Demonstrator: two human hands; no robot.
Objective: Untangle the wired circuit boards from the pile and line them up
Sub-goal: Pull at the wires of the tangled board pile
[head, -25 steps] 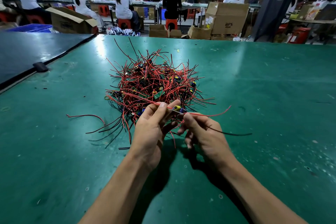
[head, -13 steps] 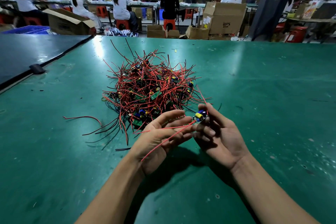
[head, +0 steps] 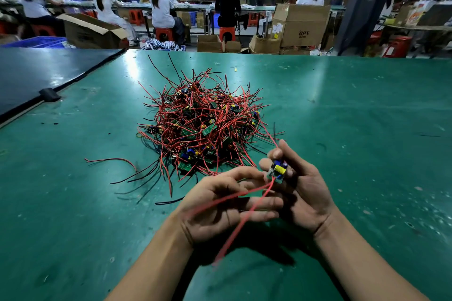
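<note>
1. Head view. A pile [head: 203,124] of red-wired boards is seen at the middle of the green table [head: 367,129], nearer the far edge than the hands.
2. One circuit board [head: 277,170] is pinched between thumb and fingers of the right hand [head: 300,193], just clear of the pile's near side.
3. The left hand [head: 227,205] is held palm-up, touching the right. Two red wires [head: 244,217] from the board are draped across its fingers; whether they are gripped cannot be told, as they are blurred.
4. Change noted: a second ago the board was held at the pile's near rim with wires stretched sideways. It has since been passed to the right hand and turned, and its wires now trail toward the near edge.
5. Reading: this board is judged nearly free. One red strand runs from the right fingertips back to the pile; a snag there cannot be ruled out.
6. No row of boards is seen yet.
</note>
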